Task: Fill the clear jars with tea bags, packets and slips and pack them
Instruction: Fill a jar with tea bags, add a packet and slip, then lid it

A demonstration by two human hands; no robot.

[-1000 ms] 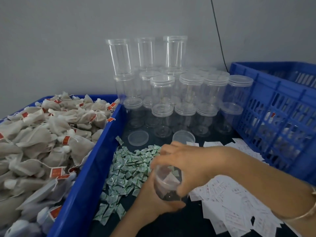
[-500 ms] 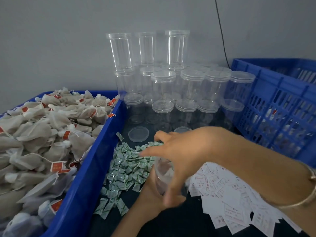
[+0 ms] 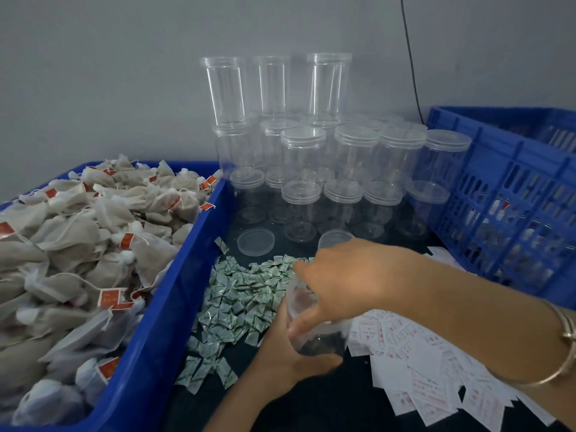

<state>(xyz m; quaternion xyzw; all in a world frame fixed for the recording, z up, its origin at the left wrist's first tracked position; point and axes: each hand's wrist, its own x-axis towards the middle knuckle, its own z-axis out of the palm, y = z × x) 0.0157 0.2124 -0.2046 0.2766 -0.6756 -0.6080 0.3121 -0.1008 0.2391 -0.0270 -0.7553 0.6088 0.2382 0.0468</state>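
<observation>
Jar [image 3: 314,335] sits at lower centre, gripped from the side by the left hand [image 3: 280,353]. Over its mouth lies the right hand [image 3: 358,282], thumb down the side; whether its fingers pinch anything I cannot tell. Packets [image 3: 243,294] lie just left, slips [image 3: 414,363] right, tea bags [image 3: 78,244] far left, empty jars [image 3: 343,169] stacked at upper centre.

- Blue solid-walled plastic bin [image 3: 174,307]: left of the right hand's fingers [image 3: 308,271], with its long wall near them.
- Blue slotted plastic crate [image 3: 498,198]: right of the fingers and farther back, well apart.
- Dark flat tabletop [image 3: 311,406]: beneath the fingers, between bin and crate.
- Plain grey wall [image 3: 124,73]: beyond the fingers.
- Thin black cable [image 3: 411,57]: runs down the wall, above and right of the fingers.
- Gold-coloured metal bangles [image 3: 565,338]: on the forearm, far right of the fingers.
</observation>
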